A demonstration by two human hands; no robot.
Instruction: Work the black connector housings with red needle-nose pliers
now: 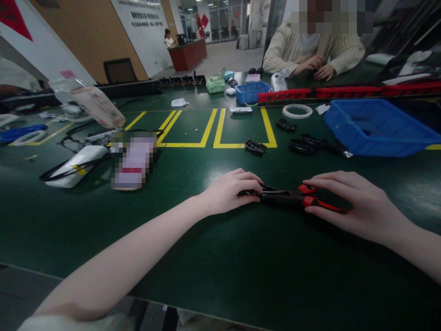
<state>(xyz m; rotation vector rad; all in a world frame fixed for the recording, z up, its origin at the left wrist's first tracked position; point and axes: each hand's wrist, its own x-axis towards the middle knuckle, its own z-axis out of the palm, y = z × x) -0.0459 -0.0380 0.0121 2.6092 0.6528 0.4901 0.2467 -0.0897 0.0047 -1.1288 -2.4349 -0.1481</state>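
Observation:
My right hand [358, 202] is closed around the red handles of a pair of pliers [287, 195], whose dark jaws point left. The fingers of my left hand [234, 191] pinch a small black part [245, 192] at the tips of the jaws. Most of that part is hidden by my fingers, and I cannot tell whether the jaws bite on it. Similar black plastic parts lie on the table beyond my hands: one black part [255, 146] by the yellow tape and a cluster of black parts [305, 144] farther right.
A blue bin [379, 131] stands at the right, with a tape roll [297, 111] beside it. At the left lie a phone [132, 165], a white device with a black cord [77, 168] and a tilted bottle [98, 105]. Across the green table [206, 257] sits another person [310, 50].

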